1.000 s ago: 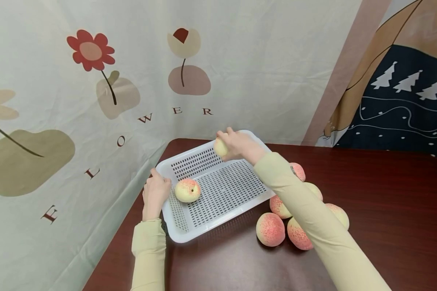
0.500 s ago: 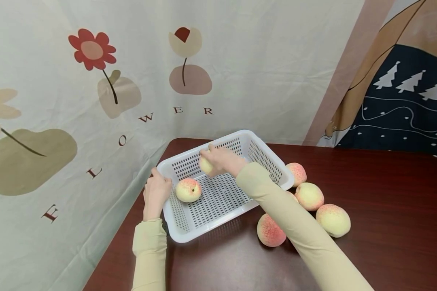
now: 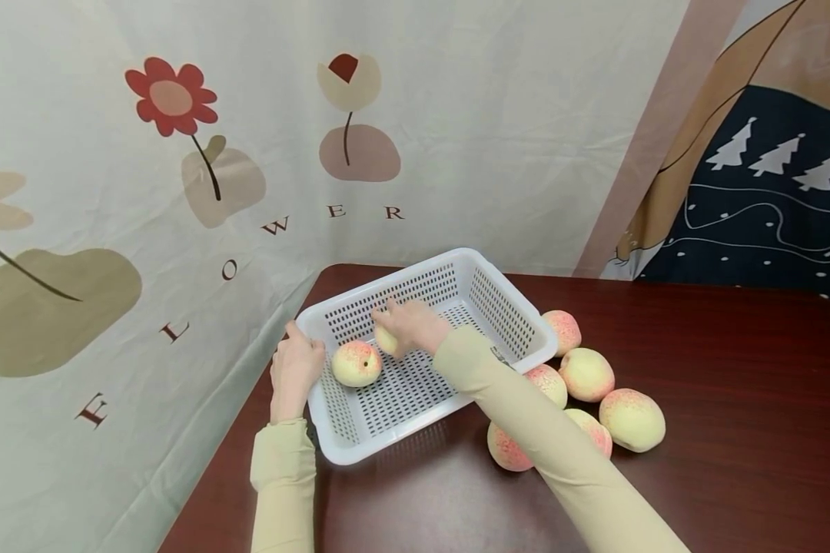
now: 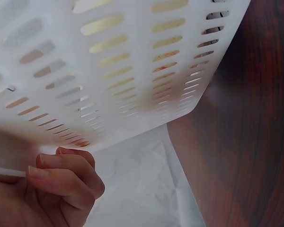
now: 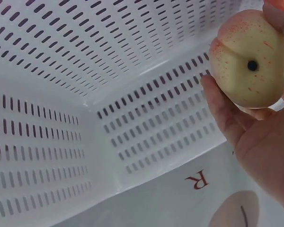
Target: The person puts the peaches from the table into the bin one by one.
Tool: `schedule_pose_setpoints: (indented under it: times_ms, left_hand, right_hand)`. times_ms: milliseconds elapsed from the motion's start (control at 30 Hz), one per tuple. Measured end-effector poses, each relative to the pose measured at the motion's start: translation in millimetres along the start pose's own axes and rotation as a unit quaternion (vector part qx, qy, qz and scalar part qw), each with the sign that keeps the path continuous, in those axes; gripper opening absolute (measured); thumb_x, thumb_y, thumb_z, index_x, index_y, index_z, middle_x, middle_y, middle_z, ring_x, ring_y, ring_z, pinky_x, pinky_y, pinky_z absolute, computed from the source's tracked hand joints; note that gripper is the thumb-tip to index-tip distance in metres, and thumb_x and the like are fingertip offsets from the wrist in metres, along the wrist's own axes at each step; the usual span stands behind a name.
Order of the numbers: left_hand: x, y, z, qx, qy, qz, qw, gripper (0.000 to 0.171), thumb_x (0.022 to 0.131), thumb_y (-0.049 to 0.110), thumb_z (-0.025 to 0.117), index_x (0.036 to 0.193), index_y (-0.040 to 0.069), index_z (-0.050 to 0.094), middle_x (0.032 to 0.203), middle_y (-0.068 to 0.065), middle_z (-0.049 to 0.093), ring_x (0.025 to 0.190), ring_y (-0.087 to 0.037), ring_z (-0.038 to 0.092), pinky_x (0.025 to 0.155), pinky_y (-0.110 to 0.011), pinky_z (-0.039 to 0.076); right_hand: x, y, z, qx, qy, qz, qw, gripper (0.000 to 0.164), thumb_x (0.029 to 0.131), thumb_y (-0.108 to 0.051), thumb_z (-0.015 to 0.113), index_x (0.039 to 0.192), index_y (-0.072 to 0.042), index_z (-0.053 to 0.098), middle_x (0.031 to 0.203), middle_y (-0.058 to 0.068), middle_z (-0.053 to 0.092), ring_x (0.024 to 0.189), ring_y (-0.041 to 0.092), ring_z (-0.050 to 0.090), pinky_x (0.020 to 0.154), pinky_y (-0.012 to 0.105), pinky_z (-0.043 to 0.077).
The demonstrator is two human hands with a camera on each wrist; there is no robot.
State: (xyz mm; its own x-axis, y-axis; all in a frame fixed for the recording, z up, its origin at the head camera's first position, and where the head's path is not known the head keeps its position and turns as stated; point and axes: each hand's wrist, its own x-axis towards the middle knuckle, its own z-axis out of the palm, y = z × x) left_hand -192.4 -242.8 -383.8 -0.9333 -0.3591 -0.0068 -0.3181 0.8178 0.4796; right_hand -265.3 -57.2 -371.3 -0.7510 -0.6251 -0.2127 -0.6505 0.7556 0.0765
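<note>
A white perforated plastic basket [image 3: 505, 303] stands at an angle on the table. My left hand [image 3: 296, 370] grips its left rim; in the left wrist view the curled fingers [image 4: 66, 177] wrap the rim from outside. Inside the basket, my right hand [image 3: 415, 326] holds a peach [image 5: 251, 61], thumb and fingers spread around it. From the head view that peach is mostly hidden under the hand. Just left of it, a second peach [image 3: 356, 363] lies on the basket floor near the left end, stem hollow turned to the right.
Several more peaches lie on the dark red table [image 3: 747, 369] right of the basket, among them one peach [image 3: 632, 419] farthest right and another peach [image 3: 562, 332] by the basket's corner. My right sleeve partly covers some. A printed cloth [image 3: 491, 138] hangs behind.
My right hand has moved left and lower with its peach, from the basket's far rim down toward the peach inside. The left hand stays on the rim.
</note>
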Motion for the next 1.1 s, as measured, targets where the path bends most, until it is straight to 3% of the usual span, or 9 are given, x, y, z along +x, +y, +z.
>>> schedule_pose_setpoints:
  times_ms: [333, 467, 800, 967, 1100]
  left_hand:
    - [0.8, 0.5, 1.7, -0.001, 0.0, 0.0, 1.0, 0.06, 0.09, 0.018, 0.039, 0.14, -0.009, 0.019, 0.104, -0.036, 0.057, 0.078, -0.042, 0.06, 0.058, -0.045, 0.044]
    - [1.1, 1.1, 1.4, -0.003, -0.004, -0.002, 1.0, 0.061, 0.091, 0.018, 0.039, 0.141, -0.009, 0.017, 0.106, -0.037, 0.056, 0.077, -0.042, 0.06, 0.058, -0.045, 0.044]
    - [1.9, 2.4, -1.2, -0.004, -0.018, -0.018, 0.9997, 0.062, 0.091, 0.018, 0.038, 0.143, -0.006, 0.014, 0.117, -0.037, 0.051, 0.09, -0.047, 0.056, 0.069, -0.052, 0.044]
    - [2.6, 2.4, -0.9, -0.003, -0.019, -0.02, 0.9996, 0.062, 0.091, 0.019, 0.038, 0.143, -0.006, 0.014, 0.117, -0.037, 0.051, 0.09, -0.047, 0.056, 0.068, -0.052, 0.044]
    - [1.4, 2.1, -0.2, -0.004, -0.017, -0.019, 0.9997, 0.063, 0.091, 0.019, 0.038, 0.143, -0.005, 0.015, 0.114, -0.037, 0.053, 0.088, -0.046, 0.057, 0.067, -0.051, 0.044]
  right_hand:
    - [-1.0, -9.3, 10.7, -0.046, 0.009, 0.001, 0.999, 0.077, 0.071, -0.043, 0.076, 0.135, -0.028, 0.036, 0.13, 0.006, 0.046, 0.077, 0.015, 0.057, 0.073, 0.031, 0.051]
    - [-4.3, -9.7, 10.2, -0.035, 0.002, 0.002, 0.999, 0.078, 0.071, -0.044, 0.076, 0.136, -0.028, 0.036, 0.125, 0.004, 0.047, 0.085, 0.017, 0.058, 0.076, 0.031, 0.051]
    - [-8.0, -6.7, -2.6, -0.008, -0.034, 0.021, 0.999, 0.083, 0.076, -0.05, 0.069, 0.144, -0.034, 0.025, 0.144, 0.007, 0.033, 0.097, 0.02, 0.06, 0.082, 0.036, 0.051]
    - [-17.2, -2.8, -15.6, 0.023, -0.044, 0.024, 0.998, 0.079, 0.078, -0.048, 0.066, 0.145, -0.034, 0.026, 0.148, 0.007, 0.028, 0.115, 0.027, 0.052, 0.094, 0.041, 0.046]
    - [-30.8, 4.6, -29.5, 0.029, -0.026, 0.019, 0.999, 0.076, 0.082, -0.05, 0.062, 0.145, -0.032, 0.025, 0.15, 0.008, 0.025, 0.124, 0.029, 0.044, 0.099, 0.044, 0.042]
